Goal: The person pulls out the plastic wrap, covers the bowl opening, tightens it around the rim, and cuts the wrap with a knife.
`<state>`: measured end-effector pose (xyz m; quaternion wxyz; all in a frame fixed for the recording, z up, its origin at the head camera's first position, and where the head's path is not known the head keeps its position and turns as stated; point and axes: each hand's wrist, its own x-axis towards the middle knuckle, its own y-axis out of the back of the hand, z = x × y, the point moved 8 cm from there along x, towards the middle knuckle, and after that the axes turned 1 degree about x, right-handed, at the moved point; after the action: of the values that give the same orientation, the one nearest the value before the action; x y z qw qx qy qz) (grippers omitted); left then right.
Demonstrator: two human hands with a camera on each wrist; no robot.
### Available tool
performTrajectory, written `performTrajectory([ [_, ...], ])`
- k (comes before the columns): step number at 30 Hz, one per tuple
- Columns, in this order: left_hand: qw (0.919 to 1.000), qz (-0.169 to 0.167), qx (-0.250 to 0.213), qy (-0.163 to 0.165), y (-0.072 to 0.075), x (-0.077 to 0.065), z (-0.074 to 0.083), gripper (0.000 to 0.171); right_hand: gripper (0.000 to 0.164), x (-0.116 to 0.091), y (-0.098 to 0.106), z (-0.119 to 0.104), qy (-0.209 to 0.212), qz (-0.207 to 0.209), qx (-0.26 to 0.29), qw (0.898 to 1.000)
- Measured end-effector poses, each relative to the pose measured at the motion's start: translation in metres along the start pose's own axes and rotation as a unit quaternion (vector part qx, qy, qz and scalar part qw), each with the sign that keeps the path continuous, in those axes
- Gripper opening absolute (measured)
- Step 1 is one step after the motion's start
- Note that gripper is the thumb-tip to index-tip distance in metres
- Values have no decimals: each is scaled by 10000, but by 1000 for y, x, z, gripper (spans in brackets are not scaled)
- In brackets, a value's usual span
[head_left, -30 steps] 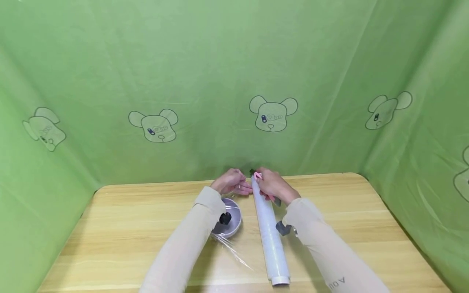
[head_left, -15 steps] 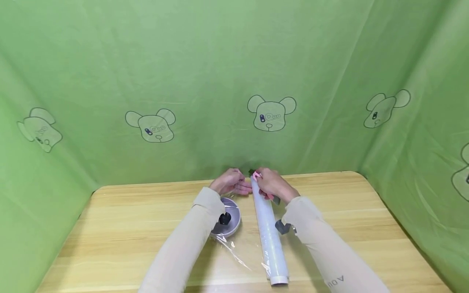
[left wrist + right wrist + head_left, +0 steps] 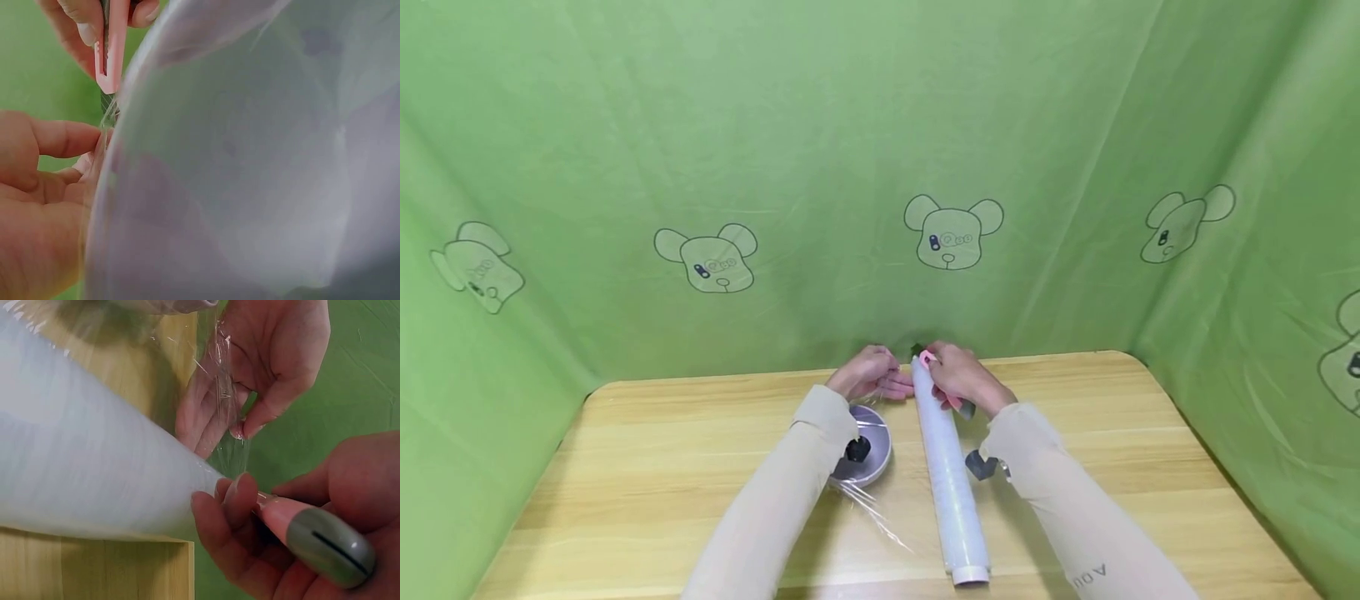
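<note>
My left hand [image 3: 871, 373] pinches a gathered strand of clear cling film [image 3: 223, 381] between thumb and forefinger, its other fingers extended toward the roll. In my right hand [image 3: 961, 375] is a pink utility knife [image 3: 281, 515] with a dark grey end; its dark blade [image 3: 107, 103] is out, right at the stretched film near my left fingertips. The cling film roll [image 3: 951, 483] lies lengthwise on the table, its far end beside the right hand. Left of it stands a pale grey-purple bowl [image 3: 880, 462] with film stretched over it, partly hidden by my left sleeve.
The wooden table [image 3: 700, 467] ends just beneath the hands, against a green curtain [image 3: 835, 167] with bear drawings. More green cloth hangs along both sides. Loose film [image 3: 876, 517] trails on the wood in front of the bowl. Dark wrist cameras [image 3: 981, 465] sit under the sleeves.
Both hands keep almost the same place, the left still pinching film and the right still holding the knife. Glints on the loose film beside the roll's near end have faded.
</note>
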<state>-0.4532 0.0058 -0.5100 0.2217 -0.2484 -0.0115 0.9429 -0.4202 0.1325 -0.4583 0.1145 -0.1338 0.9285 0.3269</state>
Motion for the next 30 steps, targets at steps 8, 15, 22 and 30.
performTrajectory([
  [8, 9998, 52, -212, 20, 3, 1, -1, 21, 49, 1, -1, 0, -34, -49, -74, 10000],
  [15, 9997, -63, -218, 4, 1, 2, -2, 28, 50, 3, -1, -1, -90, -97, -156, 9998],
  [22, 9988, -96, -484, -37, 1, 4, -1, 35, 50, 1, -1, -3, -236, -88, -277, 9993],
  [30, 9971, 24, -757, -53, 3, 5, -1, 28, 50, -5, -1, -8, -136, -87, -669, 9976],
])
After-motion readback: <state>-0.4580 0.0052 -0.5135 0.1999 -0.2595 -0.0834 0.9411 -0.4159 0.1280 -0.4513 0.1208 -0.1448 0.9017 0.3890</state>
